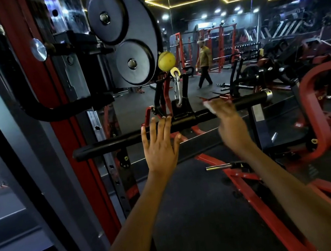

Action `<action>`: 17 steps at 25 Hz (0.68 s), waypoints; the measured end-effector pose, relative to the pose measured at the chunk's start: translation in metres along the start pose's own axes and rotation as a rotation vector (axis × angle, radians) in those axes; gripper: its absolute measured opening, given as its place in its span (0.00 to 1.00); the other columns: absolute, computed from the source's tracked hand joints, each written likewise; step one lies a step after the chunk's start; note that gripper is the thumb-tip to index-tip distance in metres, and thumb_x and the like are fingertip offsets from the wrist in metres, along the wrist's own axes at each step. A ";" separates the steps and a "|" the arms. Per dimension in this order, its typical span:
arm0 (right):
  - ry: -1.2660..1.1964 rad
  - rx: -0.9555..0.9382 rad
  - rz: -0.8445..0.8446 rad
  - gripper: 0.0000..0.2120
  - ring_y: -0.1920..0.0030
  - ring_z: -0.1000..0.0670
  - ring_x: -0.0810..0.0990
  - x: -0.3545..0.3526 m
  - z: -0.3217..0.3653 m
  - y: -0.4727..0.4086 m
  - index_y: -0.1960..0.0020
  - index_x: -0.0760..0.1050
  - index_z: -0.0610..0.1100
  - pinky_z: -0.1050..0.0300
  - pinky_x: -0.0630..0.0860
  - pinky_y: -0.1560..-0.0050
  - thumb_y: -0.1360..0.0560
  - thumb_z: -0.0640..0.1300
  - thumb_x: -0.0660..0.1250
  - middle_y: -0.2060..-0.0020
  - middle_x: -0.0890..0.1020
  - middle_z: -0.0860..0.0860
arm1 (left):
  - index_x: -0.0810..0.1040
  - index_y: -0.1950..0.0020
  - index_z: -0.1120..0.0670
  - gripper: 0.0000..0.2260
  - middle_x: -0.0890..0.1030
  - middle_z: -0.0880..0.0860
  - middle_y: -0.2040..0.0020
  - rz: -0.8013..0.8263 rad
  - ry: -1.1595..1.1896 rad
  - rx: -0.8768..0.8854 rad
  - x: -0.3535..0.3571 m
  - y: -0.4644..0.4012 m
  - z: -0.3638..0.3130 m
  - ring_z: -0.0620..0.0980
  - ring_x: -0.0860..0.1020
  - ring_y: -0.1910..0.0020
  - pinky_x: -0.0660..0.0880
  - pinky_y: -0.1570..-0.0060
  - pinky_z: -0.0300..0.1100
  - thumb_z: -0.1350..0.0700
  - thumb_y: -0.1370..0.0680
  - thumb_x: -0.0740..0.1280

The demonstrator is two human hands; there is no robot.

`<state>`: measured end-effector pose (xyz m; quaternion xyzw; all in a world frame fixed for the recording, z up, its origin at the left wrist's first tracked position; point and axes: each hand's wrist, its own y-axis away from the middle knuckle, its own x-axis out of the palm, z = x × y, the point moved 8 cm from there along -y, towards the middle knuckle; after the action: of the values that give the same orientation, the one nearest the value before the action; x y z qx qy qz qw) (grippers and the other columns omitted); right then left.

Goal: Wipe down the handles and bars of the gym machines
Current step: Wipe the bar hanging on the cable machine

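Observation:
A black straight cable bar [120, 141] hangs level from a silver carabiner [177, 90] under the pulley block. My left hand [159, 142] lies in front of the bar just left of its centre bracket, fingers straight and pointing up, fingertips at the bar. My right hand [226, 120] is blurred and lies over the bar right of the bracket. It holds a small white cloth [208, 106] against the bar. The bar's chrome end cap [267, 93] shows past that hand.
The red and grey cable tower [68, 122] with two black pulley wheels [124, 37] and a yellow stopper ball [166, 61] stands at the left. Red machine frames [316, 117] crowd the right and floor ahead. A person [203, 62] walks in the background.

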<state>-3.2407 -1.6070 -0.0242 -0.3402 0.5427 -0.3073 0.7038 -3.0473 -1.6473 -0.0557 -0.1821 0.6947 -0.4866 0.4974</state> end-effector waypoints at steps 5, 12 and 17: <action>-0.048 0.203 -0.071 0.25 0.35 0.41 0.71 -0.006 0.019 -0.003 0.34 0.70 0.37 0.53 0.67 0.32 0.30 0.27 0.58 0.37 0.73 0.40 | 0.65 0.27 0.54 0.25 0.73 0.54 0.31 -0.010 0.045 -0.010 -0.005 0.003 -0.005 0.54 0.60 0.26 0.40 0.25 0.51 0.41 0.17 0.45; 0.068 0.222 -0.158 0.35 0.30 0.41 0.66 -0.039 -0.066 0.014 0.29 0.66 0.39 0.50 0.58 0.27 0.33 0.19 0.59 0.31 0.69 0.40 | 0.68 0.29 0.54 0.25 0.75 0.53 0.34 -0.008 0.040 -0.007 -0.010 0.005 -0.002 0.55 0.66 0.29 0.42 0.26 0.55 0.41 0.17 0.45; -0.018 -0.068 -0.124 0.31 0.25 0.45 0.54 0.015 0.043 0.033 0.26 0.56 0.37 0.54 0.50 0.24 0.28 0.24 0.49 0.26 0.59 0.41 | 0.68 0.30 0.54 0.24 0.75 0.53 0.34 -0.012 0.070 -0.031 -0.012 0.005 -0.002 0.54 0.65 0.29 0.39 0.26 0.54 0.41 0.17 0.47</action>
<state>-3.1939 -1.5932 -0.0518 -0.3995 0.5243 -0.3288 0.6763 -3.0427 -1.6347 -0.0539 -0.1767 0.7181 -0.4848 0.4670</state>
